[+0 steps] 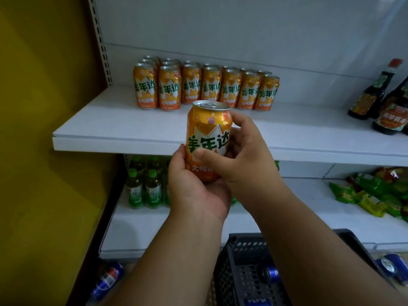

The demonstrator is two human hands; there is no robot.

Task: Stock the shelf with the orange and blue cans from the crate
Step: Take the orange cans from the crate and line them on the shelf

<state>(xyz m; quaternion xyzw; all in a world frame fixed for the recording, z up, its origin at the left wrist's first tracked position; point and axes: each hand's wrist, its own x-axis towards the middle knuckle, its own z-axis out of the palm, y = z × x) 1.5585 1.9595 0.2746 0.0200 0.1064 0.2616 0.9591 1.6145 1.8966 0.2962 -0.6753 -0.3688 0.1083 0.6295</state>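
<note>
the orange can (pixel 207 140) stands upright in mid-air in front of the white shelf (pixel 132 129), just before its front edge, held between both hands. the left hand (pixel 194 191) cups its base from below, fingers curled round the lower body; the right hand (pixel 247 155) grips the side, thumb across the label and fingertips near the top rim. both hands hide the can's lower part and much of its right side.

on the shelf stand rows of orange cans (pixel 205 87): seven across the front, more behind them, their number hard to make out. bare shelf lies open before them and to their right, up to the dark bottles (pixel 373 96), two clear and a third cut off at the frame edge.

below, the black crate (pixel 245 261) is partly covered by the right forearm; one blue can (pixel 272 273) shows inside. two blue cans lie outside it, one left (pixel 108 281), one right (pixel 390 266). green bottles (pixel 143 186) and green packets (pixel 375 195) sit on the lower shelf.
</note>
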